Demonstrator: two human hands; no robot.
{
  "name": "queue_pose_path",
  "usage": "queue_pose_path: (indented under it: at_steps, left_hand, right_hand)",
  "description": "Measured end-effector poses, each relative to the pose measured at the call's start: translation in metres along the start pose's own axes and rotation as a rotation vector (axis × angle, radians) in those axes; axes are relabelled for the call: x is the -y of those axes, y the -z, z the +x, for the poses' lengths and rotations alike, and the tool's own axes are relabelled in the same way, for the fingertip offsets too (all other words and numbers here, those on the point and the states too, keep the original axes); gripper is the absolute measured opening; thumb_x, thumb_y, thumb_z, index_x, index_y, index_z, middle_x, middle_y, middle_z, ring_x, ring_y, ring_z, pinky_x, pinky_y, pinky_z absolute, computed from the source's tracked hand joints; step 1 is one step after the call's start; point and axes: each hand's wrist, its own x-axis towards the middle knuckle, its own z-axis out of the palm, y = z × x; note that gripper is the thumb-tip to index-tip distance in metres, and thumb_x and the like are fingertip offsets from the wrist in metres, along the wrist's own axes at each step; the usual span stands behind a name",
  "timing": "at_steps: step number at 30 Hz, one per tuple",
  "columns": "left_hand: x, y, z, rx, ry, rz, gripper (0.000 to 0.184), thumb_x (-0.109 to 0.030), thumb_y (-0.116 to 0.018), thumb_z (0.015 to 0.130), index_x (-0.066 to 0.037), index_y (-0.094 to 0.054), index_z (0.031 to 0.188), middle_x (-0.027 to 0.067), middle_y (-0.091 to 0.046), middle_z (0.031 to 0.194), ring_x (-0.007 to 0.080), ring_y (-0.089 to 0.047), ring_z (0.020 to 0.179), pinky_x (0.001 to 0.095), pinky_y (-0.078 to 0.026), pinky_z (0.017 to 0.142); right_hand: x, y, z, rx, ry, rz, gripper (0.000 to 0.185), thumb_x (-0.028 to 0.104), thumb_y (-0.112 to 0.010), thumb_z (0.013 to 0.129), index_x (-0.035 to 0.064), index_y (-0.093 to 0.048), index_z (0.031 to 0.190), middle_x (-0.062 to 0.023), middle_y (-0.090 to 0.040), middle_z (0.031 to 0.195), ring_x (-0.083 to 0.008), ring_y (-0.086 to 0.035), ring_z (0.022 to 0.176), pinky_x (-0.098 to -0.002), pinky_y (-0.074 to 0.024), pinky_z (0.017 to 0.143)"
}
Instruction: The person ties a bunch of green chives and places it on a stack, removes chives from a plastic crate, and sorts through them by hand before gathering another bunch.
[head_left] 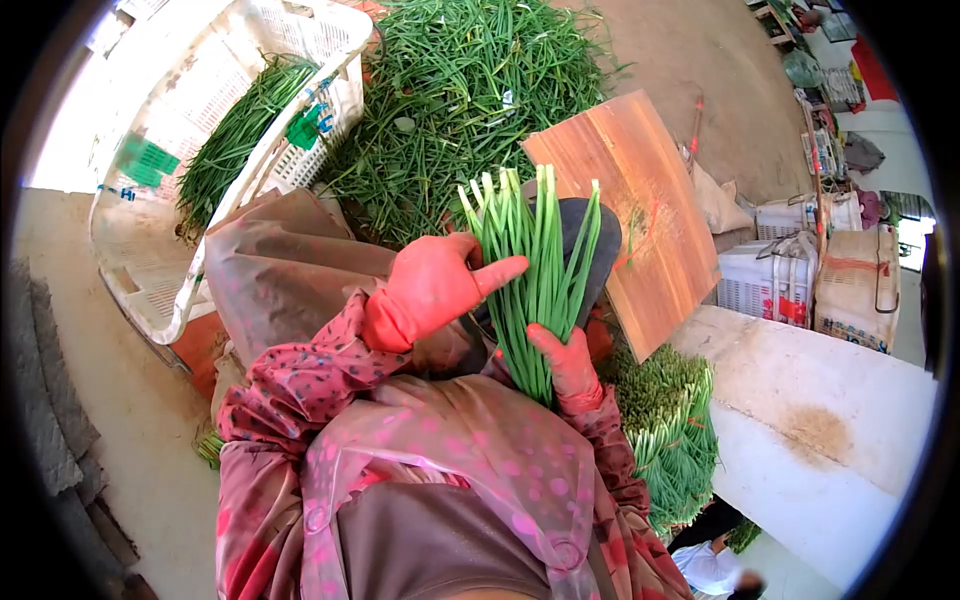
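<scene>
A bunch of garlic chives (535, 285) is held upright in front of my body, its pale cut ends at the top. My right hand (568, 370), in a red rubber glove, is closed around the lower right side of the bunch. Its thumb lies in front, and its other fingers are hidden behind the stalks. My left hand (425, 285), also gloved, touches the bunch's left side. One digit stretches across the front; the rest are curled or partly hidden. Beside the bunch, a wooden board (630, 210) lies tilted with plant bits on it.
A large heap of loose chives (460, 110) lies ahead on the floor. To its left, a white plastic basket (130, 270) holds more chives (240, 140). Tied bundles (675, 440) stand by a white ledge (820, 420). Crates (765, 280) and a person (708, 568) are at right.
</scene>
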Motion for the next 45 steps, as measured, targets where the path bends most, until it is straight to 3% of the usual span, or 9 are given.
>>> queue_pose_path:
  at_steps: [5,15,26,36,39,41,42,44,45]
  left_hand:
    - [0.005,-0.020,0.003,0.143,0.215,-0.623,0.035,-0.033,-0.069,0.085,0.002,-0.062,0.090,0.0054,-0.063,0.068,0.0135,-0.061,0.055,0.0250,-0.047,0.045]
    - [0.022,-0.023,0.008,0.277,0.332,-1.261,0.017,-0.019,-0.060,0.089,-0.003,-0.057,0.086,0.0080,-0.064,0.069,0.0119,-0.052,0.043,0.0230,-0.043,0.041]
    - [0.021,0.000,0.017,0.397,0.247,-1.106,0.032,-0.029,-0.047,0.096,-0.001,-0.062,0.091,0.0035,-0.058,0.058,0.0077,-0.039,0.036,0.0222,-0.032,0.034]
    - [0.066,0.038,0.049,0.130,0.179,-1.243,0.034,-0.029,-0.044,0.097,0.000,-0.061,0.093,-0.0007,-0.051,0.055,0.0090,-0.034,0.036,0.0236,-0.033,0.038]
    - [0.093,0.071,0.073,-0.025,0.050,-1.302,0.034,-0.036,-0.056,0.090,-0.002,-0.062,0.095,0.0003,-0.057,0.061,0.0078,-0.039,0.038,0.0223,-0.035,0.040]
    - [0.084,0.085,0.074,-0.146,0.309,-0.517,0.039,-0.039,-0.061,0.086,-0.001,-0.063,0.097,0.0074,-0.065,0.071,0.0166,-0.053,0.045,0.0276,-0.046,0.049]
    - [0.076,0.082,0.070,-0.144,0.307,-0.513,0.039,-0.039,-0.061,0.086,-0.001,-0.063,0.097,0.0074,-0.065,0.071,0.0166,-0.053,0.045,0.0276,-0.046,0.049]
    - [0.054,0.063,0.056,-0.540,-0.014,0.428,0.040,-0.039,-0.062,0.085,-0.001,-0.064,0.099,0.0148,-0.067,0.080,0.0273,-0.063,0.060,0.0349,-0.052,0.060]
    - [0.042,0.052,0.048,-0.445,-0.038,0.187,0.034,-0.036,-0.062,0.085,-0.004,-0.065,0.095,0.0182,-0.066,0.080,0.0344,-0.063,0.068,0.0391,-0.052,0.066]
  right_hand:
    - [-0.006,-0.003,0.002,0.051,-0.031,0.008,0.033,0.012,-0.063,0.089,-0.0038,-0.055,0.116,-0.0133,-0.064,0.103,-0.0197,-0.064,0.081,-0.0316,-0.0529,0.072]
    - [-0.001,-0.002,0.004,0.007,-0.055,-0.010,0.030,0.006,-0.061,0.087,-0.0032,-0.055,0.116,-0.0116,-0.066,0.100,-0.0177,-0.063,0.078,-0.0293,-0.0528,0.069]
    - [0.004,0.006,0.002,-0.003,-0.024,-0.135,0.024,0.007,-0.060,0.088,-0.0016,-0.058,0.110,-0.0096,-0.067,0.091,-0.0135,-0.060,0.071,-0.0264,-0.0492,0.059]
    - [0.000,0.022,-0.010,0.010,-0.129,-0.174,0.023,0.007,-0.058,0.087,-0.0016,-0.057,0.108,-0.0096,-0.065,0.086,-0.0135,-0.057,0.064,-0.0266,-0.0475,0.055]
    - [-0.006,0.035,-0.019,-0.009,-0.094,-0.132,0.023,0.007,-0.059,0.087,-0.0022,-0.057,0.108,-0.0110,-0.066,0.087,-0.0147,-0.057,0.063,-0.0275,-0.0480,0.055]
    - [-0.006,0.037,-0.019,-0.021,-0.097,-0.129,0.023,0.007,-0.059,0.087,-0.0025,-0.058,0.108,-0.0116,-0.066,0.087,-0.0149,-0.057,0.063,-0.0274,-0.0483,0.056]
    - [-0.005,0.038,-0.018,-0.033,-0.100,-0.127,0.023,0.007,-0.059,0.087,-0.0028,-0.058,0.107,-0.0122,-0.067,0.088,-0.0151,-0.058,0.063,-0.0274,-0.0486,0.056]
    - [-0.002,0.032,-0.014,-0.049,-0.062,-0.103,0.022,0.007,-0.060,0.087,-0.0028,-0.058,0.107,-0.0121,-0.067,0.088,-0.0150,-0.058,0.063,-0.0272,-0.0489,0.057]
    - [-0.003,0.029,-0.013,-0.059,-0.031,-0.087,0.022,0.007,-0.060,0.087,-0.0029,-0.059,0.106,-0.0121,-0.067,0.089,-0.0149,-0.059,0.063,-0.0269,-0.0492,0.057]
